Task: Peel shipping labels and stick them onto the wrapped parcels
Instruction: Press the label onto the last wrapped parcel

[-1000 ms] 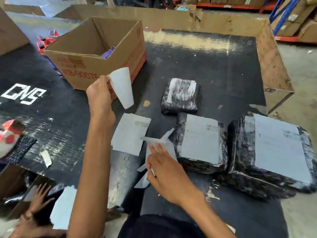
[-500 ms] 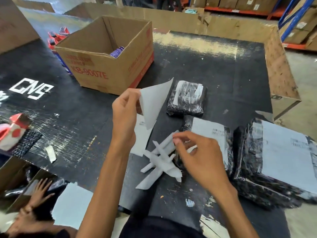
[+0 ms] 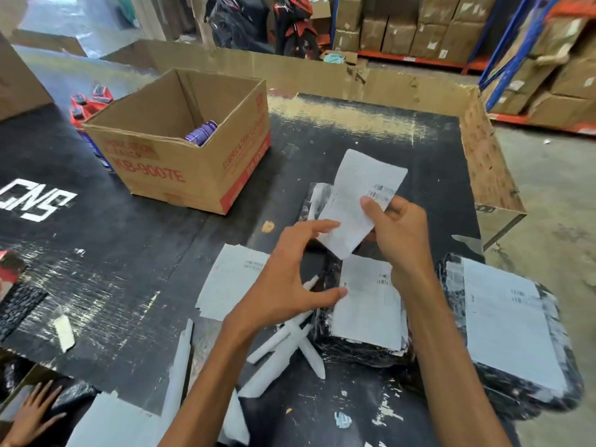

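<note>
My right hand (image 3: 398, 235) pinches a white shipping label (image 3: 353, 201) by its right edge, near the barcode, and holds it up tilted. Behind that label lies a small black wrapped parcel (image 3: 310, 201), mostly hidden. My left hand (image 3: 287, 282) hovers just below and left of the label with fingers spread and nothing in it, the index fingertip close to the label's lower corner. Under my hands sits a labelled black parcel (image 3: 367, 308). A larger labelled parcel (image 3: 506, 327) lies to the right. A stack of loose labels (image 3: 230, 279) rests on the black table (image 3: 129, 253).
Peeled backing strips (image 3: 290, 348) lie crossed near the front edge. An open cardboard box (image 3: 180, 156) stands at the left back. A cardboard wall (image 3: 487, 162) borders the table on the right. Another person's hand (image 3: 32, 414) rests at the bottom left.
The label has passed from my left hand to my right and moved right, over the small parcel. My right hand left the backing strips, and my left hand has opened.
</note>
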`<state>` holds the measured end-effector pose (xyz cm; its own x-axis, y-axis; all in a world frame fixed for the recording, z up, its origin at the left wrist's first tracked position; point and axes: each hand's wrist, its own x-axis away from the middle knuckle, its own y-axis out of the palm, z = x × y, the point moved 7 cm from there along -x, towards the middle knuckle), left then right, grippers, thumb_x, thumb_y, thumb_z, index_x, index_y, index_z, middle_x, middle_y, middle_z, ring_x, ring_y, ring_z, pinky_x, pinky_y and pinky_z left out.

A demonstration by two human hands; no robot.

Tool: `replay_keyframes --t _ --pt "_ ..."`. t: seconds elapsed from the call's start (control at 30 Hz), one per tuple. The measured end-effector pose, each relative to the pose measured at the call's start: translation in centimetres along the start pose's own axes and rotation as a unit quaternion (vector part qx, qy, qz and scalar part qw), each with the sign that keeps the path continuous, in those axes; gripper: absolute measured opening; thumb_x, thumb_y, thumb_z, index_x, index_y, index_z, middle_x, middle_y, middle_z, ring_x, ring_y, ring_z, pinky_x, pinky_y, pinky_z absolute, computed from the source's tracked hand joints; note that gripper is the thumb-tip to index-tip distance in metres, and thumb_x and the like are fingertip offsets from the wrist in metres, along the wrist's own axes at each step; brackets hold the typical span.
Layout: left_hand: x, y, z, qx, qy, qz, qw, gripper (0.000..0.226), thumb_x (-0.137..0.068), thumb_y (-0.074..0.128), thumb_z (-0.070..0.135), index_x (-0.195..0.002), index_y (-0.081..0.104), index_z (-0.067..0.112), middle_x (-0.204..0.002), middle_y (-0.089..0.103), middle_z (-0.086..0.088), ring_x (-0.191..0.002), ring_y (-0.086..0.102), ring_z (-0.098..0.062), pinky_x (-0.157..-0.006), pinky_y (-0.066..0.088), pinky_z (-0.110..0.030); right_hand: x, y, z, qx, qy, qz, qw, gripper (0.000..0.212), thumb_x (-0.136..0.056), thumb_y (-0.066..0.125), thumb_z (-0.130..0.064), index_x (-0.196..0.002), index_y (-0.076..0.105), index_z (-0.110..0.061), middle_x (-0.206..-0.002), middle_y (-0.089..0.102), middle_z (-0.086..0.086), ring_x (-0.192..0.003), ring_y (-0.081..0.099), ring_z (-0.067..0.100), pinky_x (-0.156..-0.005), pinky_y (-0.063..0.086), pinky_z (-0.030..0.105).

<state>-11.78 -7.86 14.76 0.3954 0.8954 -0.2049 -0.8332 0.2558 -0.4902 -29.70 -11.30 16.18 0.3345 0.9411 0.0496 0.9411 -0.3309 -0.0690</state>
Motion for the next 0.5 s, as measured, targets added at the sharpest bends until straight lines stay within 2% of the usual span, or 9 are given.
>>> replay_keyframes --t 0.07,0.13,0.17,0.27,0.33,0.43,0.5 --pt "-0.2 -0.5 -0.9 0.024 -0.051 0.062 0.996 0.085 -0.080 0.083 0.039 -0.150 0.034 0.038 -0.143 0.048 0.013 -0.137 0.042 -0.005 -0.107 0.038 -0.020 -1.1 -0.3 -0.6 0.003 -0.018 -0.012 1.000 0.012 -0.098 0.065 -0.021 -0.106 0.072 -0.025 -0.096 0.075 -0.018 -0.084 0.074 -0.006 -0.066 0.059 0.016" --pt "-0.9 -1.4 -2.2 0.057 -0.112 0.144 0.982 0.067 -0.091 0.070 0.042 -0.149 0.037 0.035 -0.136 0.054 0.013 -0.129 0.047 -0.003 -0.101 0.041 -0.023 -1.9 0.0 -1.1 0.018 -0.015 -0.062 0.998 0.012 -0.099 0.063 -0.021 -0.107 0.072 -0.024 -0.097 0.075 -0.019 -0.081 0.072 -0.009 -0.062 0.055 0.011" --pt "-1.6 -1.9 -2.8 0.076 -0.135 0.158 0.975 0.054 -0.096 0.063 0.040 -0.146 0.043 0.032 -0.130 0.059 0.012 -0.124 0.052 -0.003 -0.096 0.041 -0.024 -2.3 0.2 -1.2 0.027 -0.013 -0.091 0.995 0.013 -0.099 0.063 -0.022 -0.108 0.073 -0.023 -0.099 0.076 -0.017 -0.083 0.073 -0.007 -0.063 0.054 0.011" --pt "-4.2 -2.6 -3.8 0.102 -0.137 0.130 0.977 0.026 -0.103 0.054 0.031 -0.123 0.065 0.018 -0.112 0.072 0.011 -0.097 0.063 0.007 -0.081 0.043 -0.014 -2.9 1.2 -1.6 0.048 -0.013 -0.161 0.986 0.015 -0.100 0.061 -0.022 -0.109 0.073 -0.025 -0.101 0.077 -0.018 -0.088 0.074 -0.004 -0.066 0.054 0.010" --pt "-5.5 -3.0 -4.0 0.126 -0.127 0.130 0.975 0.017 -0.103 0.056 0.022 -0.103 0.070 0.012 -0.104 0.075 0.005 -0.083 0.064 0.008 -0.073 0.046 -0.010 -3.3 1.8 -1.5 0.064 -0.019 -0.187 0.980 0.016 -0.100 0.061 -0.021 -0.106 0.073 -0.030 -0.099 0.077 -0.021 -0.091 0.074 -0.003 -0.067 0.055 0.010" --pt "-6.7 -3.3 -5.0 0.140 -0.134 0.145 0.970 0.018 -0.099 0.060 0.016 -0.083 0.068 0.014 -0.093 0.075 -0.001 -0.072 0.061 0.001 -0.067 0.045 -0.012 -4.3 2.0 -1.0 0.100 -0.030 -0.180 0.978 0.019 -0.100 0.062 -0.018 -0.106 0.073 -0.032 -0.103 0.076 -0.020 -0.093 0.074 0.000 -0.073 0.056 0.015" --pt "-7.5 -3.3 -6.1 0.102 -0.141 0.150 0.973 0.020 -0.098 0.063 0.021 -0.081 0.068 0.013 -0.086 0.074 0.001 -0.069 0.061 -0.003 -0.063 0.044 -0.014 -5.4 2.0 -0.1 0.160 -0.045 -0.158 0.973 0.021 -0.098 0.064 -0.014 -0.110 0.074 -0.028 -0.105 0.075 -0.017 -0.094 0.074 0.005 -0.079 0.058 0.022"
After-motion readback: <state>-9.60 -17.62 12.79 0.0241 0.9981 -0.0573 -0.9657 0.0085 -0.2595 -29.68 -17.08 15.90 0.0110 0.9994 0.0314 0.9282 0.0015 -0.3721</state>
